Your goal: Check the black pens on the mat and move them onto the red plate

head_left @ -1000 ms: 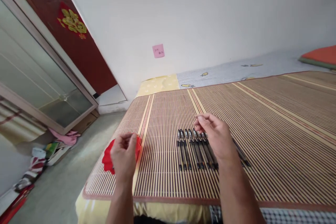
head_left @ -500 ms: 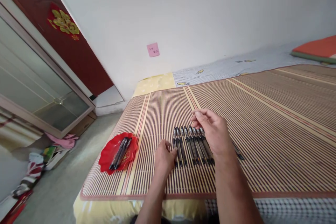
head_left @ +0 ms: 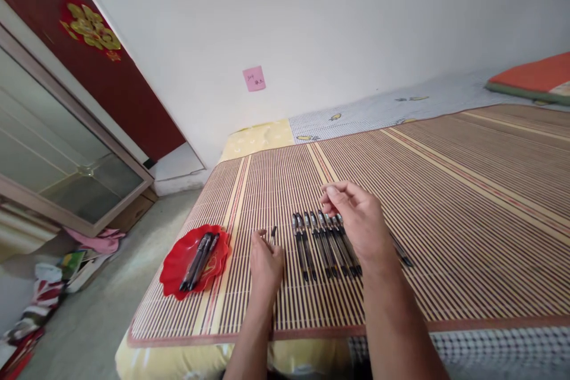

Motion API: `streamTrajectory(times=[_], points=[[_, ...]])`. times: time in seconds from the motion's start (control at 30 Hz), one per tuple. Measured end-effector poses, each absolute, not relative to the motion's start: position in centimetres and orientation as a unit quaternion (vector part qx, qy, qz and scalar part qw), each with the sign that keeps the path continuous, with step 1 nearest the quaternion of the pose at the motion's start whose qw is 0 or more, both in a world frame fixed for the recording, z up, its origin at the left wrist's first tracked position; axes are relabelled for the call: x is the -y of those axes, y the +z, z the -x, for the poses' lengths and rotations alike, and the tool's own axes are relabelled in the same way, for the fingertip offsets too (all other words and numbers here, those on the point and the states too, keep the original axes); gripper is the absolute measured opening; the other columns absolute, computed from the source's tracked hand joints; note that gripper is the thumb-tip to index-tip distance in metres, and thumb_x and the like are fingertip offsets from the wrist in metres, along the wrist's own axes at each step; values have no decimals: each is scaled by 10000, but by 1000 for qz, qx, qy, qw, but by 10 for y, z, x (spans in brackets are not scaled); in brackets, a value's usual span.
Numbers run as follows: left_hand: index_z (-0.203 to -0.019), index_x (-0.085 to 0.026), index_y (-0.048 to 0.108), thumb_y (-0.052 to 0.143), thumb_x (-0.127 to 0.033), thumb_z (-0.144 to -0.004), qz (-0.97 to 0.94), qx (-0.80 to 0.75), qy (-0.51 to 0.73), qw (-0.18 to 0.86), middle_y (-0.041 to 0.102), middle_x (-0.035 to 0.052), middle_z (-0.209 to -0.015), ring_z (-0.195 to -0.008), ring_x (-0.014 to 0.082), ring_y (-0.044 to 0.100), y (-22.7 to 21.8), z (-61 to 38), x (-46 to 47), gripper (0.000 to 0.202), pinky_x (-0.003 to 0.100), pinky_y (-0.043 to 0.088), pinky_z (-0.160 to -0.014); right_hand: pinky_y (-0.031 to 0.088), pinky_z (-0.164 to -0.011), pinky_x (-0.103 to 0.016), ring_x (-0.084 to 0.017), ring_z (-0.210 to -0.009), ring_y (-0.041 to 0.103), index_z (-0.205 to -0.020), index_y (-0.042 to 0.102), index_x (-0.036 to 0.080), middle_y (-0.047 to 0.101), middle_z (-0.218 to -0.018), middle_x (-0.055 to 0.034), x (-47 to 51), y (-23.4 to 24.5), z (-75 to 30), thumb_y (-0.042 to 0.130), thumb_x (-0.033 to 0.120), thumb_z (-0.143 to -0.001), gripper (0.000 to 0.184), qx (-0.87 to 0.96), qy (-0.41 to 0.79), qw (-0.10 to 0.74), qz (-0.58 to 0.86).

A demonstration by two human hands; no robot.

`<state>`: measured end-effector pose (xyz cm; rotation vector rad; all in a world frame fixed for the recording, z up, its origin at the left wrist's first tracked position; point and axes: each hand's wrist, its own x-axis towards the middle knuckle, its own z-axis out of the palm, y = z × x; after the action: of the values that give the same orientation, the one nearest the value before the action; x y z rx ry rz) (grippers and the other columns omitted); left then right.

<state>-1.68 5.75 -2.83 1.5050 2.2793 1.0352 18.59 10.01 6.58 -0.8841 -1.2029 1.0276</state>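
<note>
A striped mat [head_left: 445, 219] fills the lower frame. Right of bottom centre, the right hand [head_left: 356, 219] hangs by a row of pens [head_left: 329, 244], fingers curled, thumb against forefinger, seemingly bare. The left hand [head_left: 267, 258], lower centre, pinches one pen [head_left: 273, 233]. Lower left, a red plate [head_left: 171, 267] bears more pens [head_left: 199, 262].

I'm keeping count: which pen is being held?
The pen in the left hand, between the red plate and the pen row; the other visible pens lie in that plate or on the striped mat.
</note>
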Motion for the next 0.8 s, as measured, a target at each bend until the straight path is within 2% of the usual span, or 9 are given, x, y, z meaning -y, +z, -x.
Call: streamTrajectory(times=[0.1, 0.2, 0.33, 0.47, 0.6, 0.8], points=[[-1109, -145, 538, 547, -54, -839, -509, -772, 358, 128, 508, -30, -751, -677, 175, 548, -27, 15, -60, 285, 275, 403, -638, 522, -651, -294, -139, -708, 650, -961, 734, 204, 730, -860, -30, -99, 66, -183, 661, 399, -934, 210, 524, 446, 620, 377], [-1031, -163, 568, 634, -140, -842, -527, -763, 350, 133, 536, -8, -801, -735, 191, 566, -24, 9, -59, 202, 291, 416, -662, 520, -654, -294, -138, -705, 650, -964, 733, 202, 729, -850, -28, -99, 65, -181, 664, 402, -931, 214, 523, 445, 620, 380], [-1074, -170, 547, 724, -244, -851, -552, -770, 303, 100, 586, 78, -1032, -950, 254, 617, -20, 0, -57, 295, 349, 473, -786, 531, -655, -290, -138, -710, 658, -957, 728, 201, 732, -857, -31, -100, 63, -180, 661, 414, -933, 224, 527, 442, 616, 384], [-1184, -153, 503, 739, -244, -859, -556, -784, 264, 80, 552, 142, -1190, -1110, 309, 602, -23, -6, -59, 412, 409, 501, -888, 541, -647, -289, -140, -702, 660, -982, 731, 197, 736, -866, -39, -100, 61, -179, 652, 423, -940, 243, 537, 432, 611, 390], [-1214, -161, 486, 763, -226, -837, -566, -779, 263, 67, 545, 139, -1201, -1206, 331, 562, -27, -10, -62, 472, 453, 481, -998, 547, -651, -291, -140, -697, 661, -991, 733, 195, 738, -867, -42, -100, 61, -179, 647, 418, -943, 243, 543, 425, 607, 394], [-1314, -155, 437, 753, -202, -831, -563, -779, 264, 83, 544, 174, -1265, -1300, 355, 509, -33, -14, -62, 580, 470, 471, -1030, 547, -654, -289, -140, -715, 666, -1012, 730, 207, 735, -881, -36, -102, 59, -181, 655, 445, -942, 260, 539, 432, 609, 390]])
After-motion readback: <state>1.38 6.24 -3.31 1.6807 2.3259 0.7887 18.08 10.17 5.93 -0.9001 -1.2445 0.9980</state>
